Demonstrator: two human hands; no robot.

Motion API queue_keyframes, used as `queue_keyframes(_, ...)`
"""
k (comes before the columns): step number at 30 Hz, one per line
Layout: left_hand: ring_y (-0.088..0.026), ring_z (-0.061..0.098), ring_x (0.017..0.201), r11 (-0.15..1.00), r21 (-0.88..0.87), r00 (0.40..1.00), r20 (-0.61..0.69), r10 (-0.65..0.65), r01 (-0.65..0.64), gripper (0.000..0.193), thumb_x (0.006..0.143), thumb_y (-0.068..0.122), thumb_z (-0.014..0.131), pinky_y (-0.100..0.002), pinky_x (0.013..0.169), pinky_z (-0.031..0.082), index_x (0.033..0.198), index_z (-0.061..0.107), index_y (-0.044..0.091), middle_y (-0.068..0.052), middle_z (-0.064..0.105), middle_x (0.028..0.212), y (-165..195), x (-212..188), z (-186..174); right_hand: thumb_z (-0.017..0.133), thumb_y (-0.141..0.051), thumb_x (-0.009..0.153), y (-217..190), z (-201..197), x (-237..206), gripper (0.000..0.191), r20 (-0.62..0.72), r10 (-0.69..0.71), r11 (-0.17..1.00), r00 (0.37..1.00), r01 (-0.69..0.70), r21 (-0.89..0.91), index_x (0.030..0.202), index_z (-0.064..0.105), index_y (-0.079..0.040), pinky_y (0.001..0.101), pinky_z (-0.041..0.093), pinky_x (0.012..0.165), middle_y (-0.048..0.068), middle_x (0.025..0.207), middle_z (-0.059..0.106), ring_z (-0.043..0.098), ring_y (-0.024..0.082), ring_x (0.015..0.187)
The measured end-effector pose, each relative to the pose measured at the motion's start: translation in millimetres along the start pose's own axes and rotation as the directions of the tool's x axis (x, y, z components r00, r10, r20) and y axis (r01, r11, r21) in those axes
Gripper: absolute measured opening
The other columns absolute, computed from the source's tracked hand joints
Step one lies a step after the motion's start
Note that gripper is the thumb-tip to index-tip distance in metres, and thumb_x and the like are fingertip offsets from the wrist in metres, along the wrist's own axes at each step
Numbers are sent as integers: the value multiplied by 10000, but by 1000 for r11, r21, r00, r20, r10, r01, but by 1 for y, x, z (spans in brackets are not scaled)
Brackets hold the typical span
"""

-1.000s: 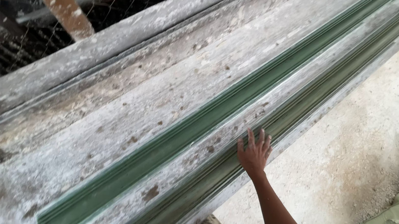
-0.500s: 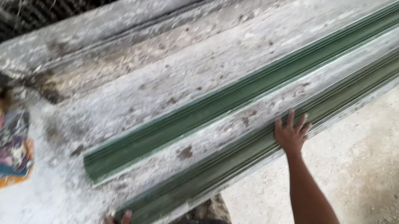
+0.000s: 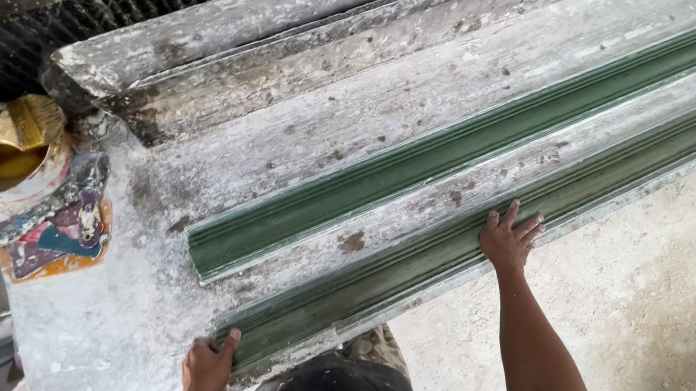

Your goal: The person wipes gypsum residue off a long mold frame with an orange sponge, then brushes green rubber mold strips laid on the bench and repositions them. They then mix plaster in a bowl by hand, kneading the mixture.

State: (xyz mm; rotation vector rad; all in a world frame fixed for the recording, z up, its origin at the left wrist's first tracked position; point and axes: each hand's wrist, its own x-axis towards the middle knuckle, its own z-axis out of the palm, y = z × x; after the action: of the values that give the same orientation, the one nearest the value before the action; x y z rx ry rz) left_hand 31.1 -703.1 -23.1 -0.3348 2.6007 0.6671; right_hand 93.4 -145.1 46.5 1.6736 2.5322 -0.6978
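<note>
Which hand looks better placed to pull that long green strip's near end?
Probably the left hand: its fingers already touch the near end of the green moulding. The right hand rests flat farther along.

I see a long green moulding (image 3: 486, 232), dusted white with plaster, lying diagonally along the bench's near edge. My left hand (image 3: 207, 370) touches its near end; my right hand (image 3: 507, 241) presses flat on it further along.

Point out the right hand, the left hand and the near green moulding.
right hand (image 3: 507, 242): head view, back of the hand, flat on the moulding's edge.
left hand (image 3: 206, 369): head view, back of the hand at the moulding's end.
near green moulding (image 3: 411, 262): head view, middle of its green grooves.
</note>
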Motion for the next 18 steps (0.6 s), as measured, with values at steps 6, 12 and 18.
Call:
queue_keyframes(6, -459, 691, 942, 998, -2, 998, -28, 58, -58, 668, 843, 616, 704, -529, 819, 544, 985, 632, -33, -273, 707, 921, 6, -2, 7, 290, -572, 1039, -3, 5, 2, 774, 9, -11, 1000, 1000, 11, -26, 1677, 83, -187, 700, 155, 1196, 381, 1656, -122, -127, 601, 1520)
queue_keyframes(12, -467, 687, 933, 998, -52, 998, -47, 30, -32, 645, 886, 585, 695, -535, 807, 536, 1009, 612, -43, -274, 694, 940, 13, -12, 12, 258, -569, 1101, -7, 8, 8, 789, -46, -210, 962, 977, 198, -186, 1697, 73, -86, 719, 39, 1275, 244, 1757, -34, -102, 638, 1525)
queue_keyframes(18, -458, 689, 928, 974, -198, 988, -131, 84, -109, 658, 823, 547, 750, -526, 799, 538, 1044, 586, -51, -275, 698, 960, 14, -22, 7, 249, -589, 1026, -4, 10, 2, 795, 32, -14, 1000, 999, 14, -9, 1680, 63, -178, 679, 53, 1250, 364, 1654, -151, -136, 575, 1537)
